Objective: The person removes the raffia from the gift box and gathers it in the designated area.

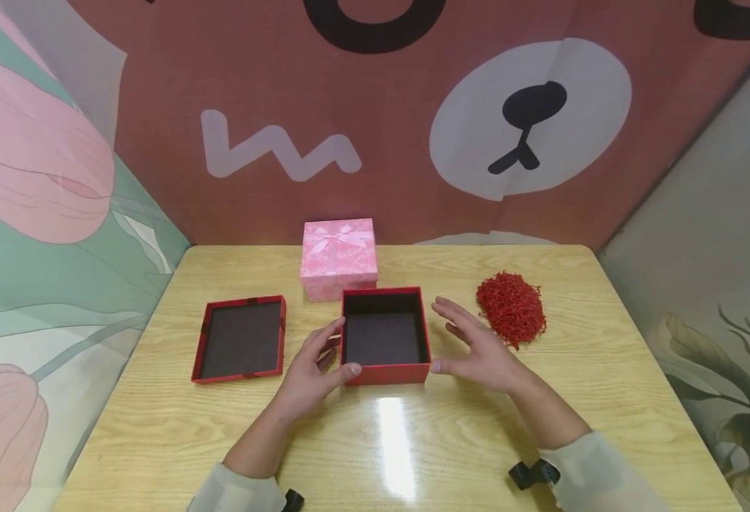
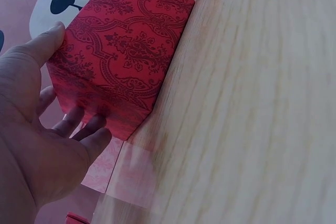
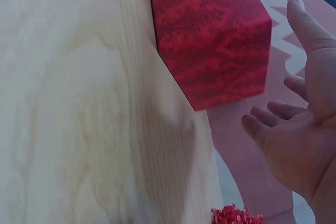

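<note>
Red box (image 1: 387, 375) on table (image 1: 157, 441), open side up, between left hand (image 1: 311, 380), fingers parted along left side with thumb at near corner, and right hand (image 1: 480, 352), fingers spread, just off right side. Close behind, pink box (image 1: 339, 259), crowding far-left corner. To the left, lid (image 1: 243, 340), inside up; beyond right hand, heap of red shred (image 1: 512, 309).

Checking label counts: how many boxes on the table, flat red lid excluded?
2: open red box between left hand and right hand; pink box behind it, slightly left. Any behind those could be hidden.
</note>
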`<state>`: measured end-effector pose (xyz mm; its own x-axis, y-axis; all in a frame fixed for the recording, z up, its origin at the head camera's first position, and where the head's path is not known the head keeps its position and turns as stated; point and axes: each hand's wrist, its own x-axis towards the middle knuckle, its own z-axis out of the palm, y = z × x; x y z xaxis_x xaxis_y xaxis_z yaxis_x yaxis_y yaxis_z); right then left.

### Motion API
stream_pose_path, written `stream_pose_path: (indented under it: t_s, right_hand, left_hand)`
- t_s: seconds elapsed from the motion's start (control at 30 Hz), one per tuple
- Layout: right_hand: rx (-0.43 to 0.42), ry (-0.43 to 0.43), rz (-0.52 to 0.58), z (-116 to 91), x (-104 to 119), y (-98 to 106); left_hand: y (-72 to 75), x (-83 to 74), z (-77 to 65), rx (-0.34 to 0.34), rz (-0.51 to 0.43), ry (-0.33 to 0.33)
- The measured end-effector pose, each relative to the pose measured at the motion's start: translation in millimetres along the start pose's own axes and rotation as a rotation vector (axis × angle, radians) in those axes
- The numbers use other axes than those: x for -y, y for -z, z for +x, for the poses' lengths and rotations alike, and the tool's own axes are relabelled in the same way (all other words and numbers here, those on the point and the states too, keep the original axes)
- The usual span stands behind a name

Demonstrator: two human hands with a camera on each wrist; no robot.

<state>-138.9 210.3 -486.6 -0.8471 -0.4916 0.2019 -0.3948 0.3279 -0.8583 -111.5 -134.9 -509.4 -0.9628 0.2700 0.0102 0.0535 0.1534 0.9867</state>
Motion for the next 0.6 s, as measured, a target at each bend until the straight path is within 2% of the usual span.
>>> stream_pose_path:
  t_s: [0.13, 0.3, 0.43, 0.6]
  right_hand:
    - [0.048, -0.041, -0.027, 1, 3, -7]
    - [0.087, -0.11, -0.121, 2, 7, -13]
    - [0.111, -0.127, -0.137, 3, 8, -18]
    - [0.103, -0.131, -0.167, 4, 7, -21]
  left_hand:
    - [0.4, 1.4, 0.5, 0.005, -0.013, -0.002]
    - [0.7, 1.3, 0.1, 0.015, -0.02, 0.004]
    - [0.5, 0.6, -0.1, 0.011, -0.008, 0.015]
    - [0.3, 0.7, 0.2, 0.008, -0.015, 0.026]
